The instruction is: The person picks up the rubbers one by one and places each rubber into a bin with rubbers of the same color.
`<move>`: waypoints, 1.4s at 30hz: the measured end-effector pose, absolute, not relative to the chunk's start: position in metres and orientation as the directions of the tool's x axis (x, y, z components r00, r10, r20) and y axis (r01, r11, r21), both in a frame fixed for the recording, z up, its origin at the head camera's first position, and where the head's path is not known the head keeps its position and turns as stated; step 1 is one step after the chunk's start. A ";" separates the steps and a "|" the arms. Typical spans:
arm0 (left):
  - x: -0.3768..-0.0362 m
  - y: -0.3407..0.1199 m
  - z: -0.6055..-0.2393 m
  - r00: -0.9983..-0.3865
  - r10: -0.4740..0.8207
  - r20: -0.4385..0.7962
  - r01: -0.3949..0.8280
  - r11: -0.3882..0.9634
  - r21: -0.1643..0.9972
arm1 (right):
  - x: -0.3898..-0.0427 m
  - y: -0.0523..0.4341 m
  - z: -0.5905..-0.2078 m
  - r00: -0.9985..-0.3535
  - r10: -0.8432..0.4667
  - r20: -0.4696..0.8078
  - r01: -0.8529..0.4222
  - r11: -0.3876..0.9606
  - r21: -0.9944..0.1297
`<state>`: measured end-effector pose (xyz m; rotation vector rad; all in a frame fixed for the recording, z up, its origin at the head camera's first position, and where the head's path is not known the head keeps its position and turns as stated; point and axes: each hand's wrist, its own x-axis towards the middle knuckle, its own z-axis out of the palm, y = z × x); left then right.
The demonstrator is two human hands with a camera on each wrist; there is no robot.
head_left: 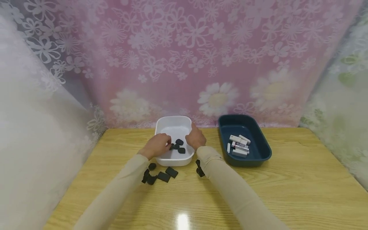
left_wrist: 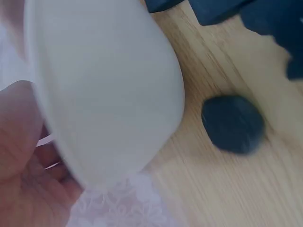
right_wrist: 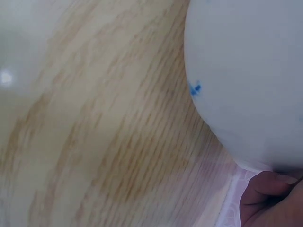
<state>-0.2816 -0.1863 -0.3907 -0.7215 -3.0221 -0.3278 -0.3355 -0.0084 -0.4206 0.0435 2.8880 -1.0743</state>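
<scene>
1. Black pieces (head_left: 179, 146) lie inside the white tub (head_left: 173, 123), which stands at the back of the bench (head_left: 287, 179), near the flowered curtain (head_left: 184, 57).
2. Over the tub's left half the left hand (head_left: 157, 145) sits with its fingers curled inward onto one of the black pieces; the left wrist view shows only the palm against the tub's outer wall (left_wrist: 109, 85), so I cannot tell how firm the hold is.
3. At the tub's right rim the right hand (head_left: 196, 138) rests with its fingers bent over the edge; the right wrist view shows a fingertip (right_wrist: 270, 189) under the tub's rounded corner (right_wrist: 246, 71).
4. More black pieces (head_left: 161, 175) lie loose on the bench just in front of the tub, one rounded piece (left_wrist: 233, 124) close beside its wall.
5. Another black piece (head_left: 199, 168) lies partly hidden by the right sleeve (head_left: 230, 191).
6. Right of the white tub, apart from it, stands a dark blue tub (head_left: 260, 140) holding white blocks (head_left: 239, 145).
</scene>
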 end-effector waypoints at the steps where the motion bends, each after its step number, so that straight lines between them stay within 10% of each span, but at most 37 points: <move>1: -0.279 -0.190 -0.389 -0.890 0.443 0.104 0.455 0.867 0.202 | -0.336 -0.008 -0.421 -0.998 0.010 -0.065 0.050 0.756 -0.653; 11: -0.251 -0.223 -0.380 -0.917 0.215 0.337 0.330 0.883 0.335 | -0.343 0.002 -0.420 -0.997 0.023 -0.080 0.069 0.767 -0.638; 24: -0.222 -0.225 -0.406 -0.984 0.179 -0.016 0.162 0.922 0.352 | -0.346 0.008 -0.417 -0.996 0.013 -0.086 0.065 0.769 -0.635; 42: -0.202 -0.229 -0.414 -0.995 0.086 -0.043 0.067 0.941 0.331 | -0.335 -0.009 -0.415 -0.995 -0.012 -0.099 0.052 0.788 -0.614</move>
